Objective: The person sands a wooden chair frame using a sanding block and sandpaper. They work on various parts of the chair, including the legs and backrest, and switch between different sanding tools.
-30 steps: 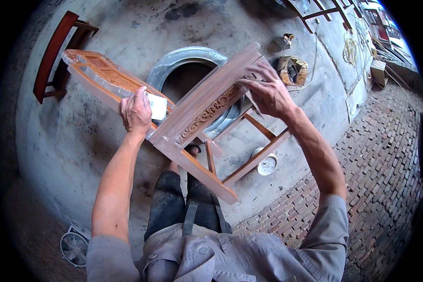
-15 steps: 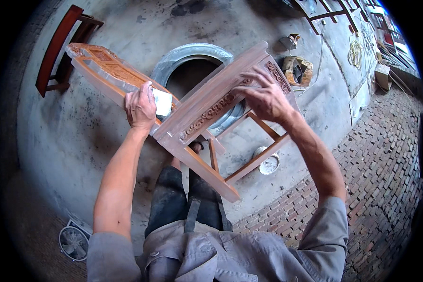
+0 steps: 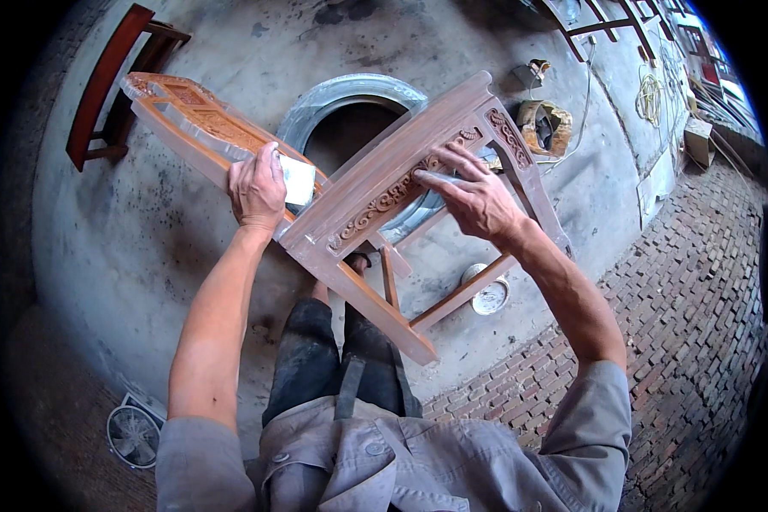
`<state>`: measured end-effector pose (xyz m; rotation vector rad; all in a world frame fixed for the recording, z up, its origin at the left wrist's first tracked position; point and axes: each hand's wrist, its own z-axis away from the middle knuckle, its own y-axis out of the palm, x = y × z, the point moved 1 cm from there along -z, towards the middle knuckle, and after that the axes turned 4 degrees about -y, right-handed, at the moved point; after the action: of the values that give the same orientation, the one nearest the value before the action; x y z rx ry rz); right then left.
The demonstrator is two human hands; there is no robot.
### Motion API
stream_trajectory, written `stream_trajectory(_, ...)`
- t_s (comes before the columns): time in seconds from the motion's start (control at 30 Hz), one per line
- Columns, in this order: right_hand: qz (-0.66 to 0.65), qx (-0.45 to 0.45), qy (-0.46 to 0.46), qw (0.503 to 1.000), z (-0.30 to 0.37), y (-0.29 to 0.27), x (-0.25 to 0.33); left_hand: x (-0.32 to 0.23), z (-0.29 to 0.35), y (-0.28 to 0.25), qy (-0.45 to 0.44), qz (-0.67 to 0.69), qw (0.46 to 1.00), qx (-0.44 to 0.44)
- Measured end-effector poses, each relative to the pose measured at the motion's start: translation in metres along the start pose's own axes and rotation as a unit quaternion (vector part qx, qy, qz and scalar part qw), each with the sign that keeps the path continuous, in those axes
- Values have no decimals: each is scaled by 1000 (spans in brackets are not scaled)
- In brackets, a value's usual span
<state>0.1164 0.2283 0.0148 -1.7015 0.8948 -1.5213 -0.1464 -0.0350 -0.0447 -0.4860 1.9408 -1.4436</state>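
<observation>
A wooden chair (image 3: 350,226), dusted pale over reddish-brown wood, lies tipped in front of me, its carved back pointing to the far left. My left hand (image 3: 258,186) is closed round the edge of the chair's back, near the seat. Beside its fingers sits a flat white square piece (image 3: 299,181), which looks like a sheet or pad; the hand seems to hold it too. My right hand (image 3: 478,194) rests with fingers extended on the scrollwork strip (image 3: 384,203) below the seat edge. Whether anything lies under those fingertips is hidden.
A tyre (image 3: 311,107) lies under the chair. To the right are a white-topped can (image 3: 490,296) and a stained, cut-open container (image 3: 544,130). A red-brown wooden piece (image 3: 102,85) stands far left, a fan (image 3: 133,435) near left. Cables (image 3: 648,98) lie beyond the brick paving (image 3: 683,282).
My right hand has slid down and left along the carved strip, uncovering its upper right end. My left hand keeps its hold, and the chair has barely shifted.
</observation>
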Motion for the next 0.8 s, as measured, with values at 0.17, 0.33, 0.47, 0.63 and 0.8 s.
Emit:
stream_trajectory(0.17,87,-78,72,991,6,3,5,-2,0,-1,-10,-4,1000,23)
stream_trajectory(0.33,43,-166,227,959,4,74,102,5,1,4,6,-5,1000,0)
stream_trajectory(0.47,68,-222,275,933,-17,76,102,3,-4,0,-1,-1,1000,23)
stream_trajectory(0.63,82,-225,295,925,-21,118,147,4,0,7,-5,12,999,47)
stream_trajectory(0.8,87,-239,349,902,-31,117,167,0,-1,6,13,15,999,38)
